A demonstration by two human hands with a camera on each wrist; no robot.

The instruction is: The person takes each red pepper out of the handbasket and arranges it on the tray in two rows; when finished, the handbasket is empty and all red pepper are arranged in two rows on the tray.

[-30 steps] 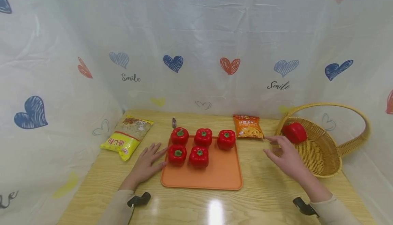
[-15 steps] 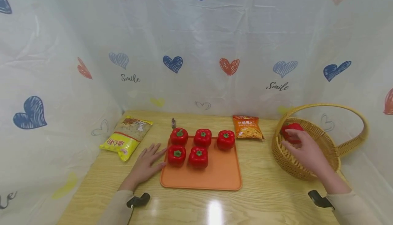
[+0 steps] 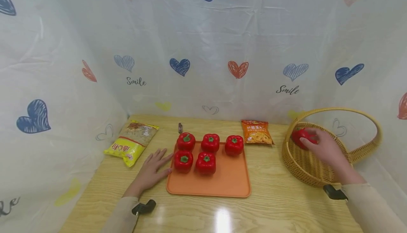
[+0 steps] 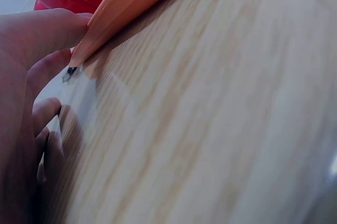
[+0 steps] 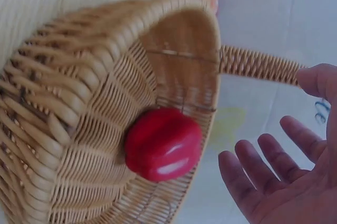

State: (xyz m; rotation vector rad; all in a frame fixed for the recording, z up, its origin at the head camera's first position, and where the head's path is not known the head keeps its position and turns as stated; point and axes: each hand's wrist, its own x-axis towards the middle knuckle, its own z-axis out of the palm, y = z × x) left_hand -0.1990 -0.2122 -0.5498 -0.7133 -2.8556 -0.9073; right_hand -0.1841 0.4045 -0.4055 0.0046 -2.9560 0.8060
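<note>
My left hand (image 3: 152, 168) lies flat on the table, its thumb and fingertips at the left edge of the orange tray (image 3: 227, 181). In the left wrist view, that thumb (image 4: 63, 26) meets the tray's side (image 4: 129, 8). Several red bell peppers (image 3: 206, 162) with green stems stand on the tray. Over the wicker basket (image 3: 297, 164) at the right, my right hand (image 3: 327, 150) hovers with fingers spread. One red bell pepper (image 5: 163, 145) lies inside the basket; the right wrist view shows a gap between it and the fingers (image 5: 253, 166).
A yellow pasta bag (image 3: 131, 141) lies at the left, and an orange snack bag (image 3: 257, 131) behind the tray's right side. The basket's tall handle (image 3: 337, 108) arches above its opening. A small dark object (image 3: 180, 127) rests behind the tray. A heart-printed curtain (image 3: 210, 42) encloses the table.
My right hand has moved right from beside the basket to over its opening, above the pepper there. The basket's near rim now shows in full. My left hand stays at the tray.
</note>
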